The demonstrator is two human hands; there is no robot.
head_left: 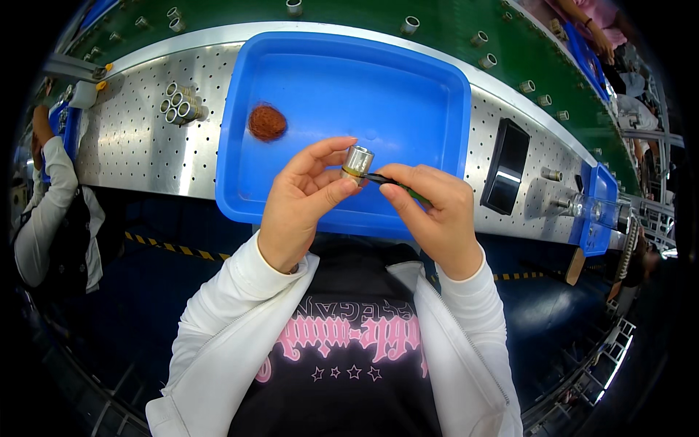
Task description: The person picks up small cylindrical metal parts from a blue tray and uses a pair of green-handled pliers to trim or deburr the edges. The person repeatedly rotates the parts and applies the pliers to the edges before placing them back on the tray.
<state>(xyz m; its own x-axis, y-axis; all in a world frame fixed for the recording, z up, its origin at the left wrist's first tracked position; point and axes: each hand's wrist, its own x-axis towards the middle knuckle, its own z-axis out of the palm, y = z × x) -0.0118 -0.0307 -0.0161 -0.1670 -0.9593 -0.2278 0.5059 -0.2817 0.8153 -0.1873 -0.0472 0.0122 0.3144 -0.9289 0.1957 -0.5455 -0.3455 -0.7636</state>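
Note:
Over the near part of a blue plastic tray (349, 44), my left hand (302, 189) pinches a short silvery metal cylinder (360, 157) with a yellowish band round its lower end. My right hand (437, 204) is closed on a thin dark tool with a green part (415, 195), which looks like tweezers or a small knife. Its dark tip touches or nearly touches the cylinder by the band; I cannot tell which. A reddish-brown ball of fibrous scouring material (267, 122) lies in the tray's left part.
Several metal cylinders (182, 103) stand grouped on the perforated metal table (131, 138). Beyond it, a green conveyor belt (349, 16) carries spaced cylinders. A black flat device (505, 166) and one lying cylinder (551, 174) are at the right. Another person's sleeve (44, 211) shows at far left.

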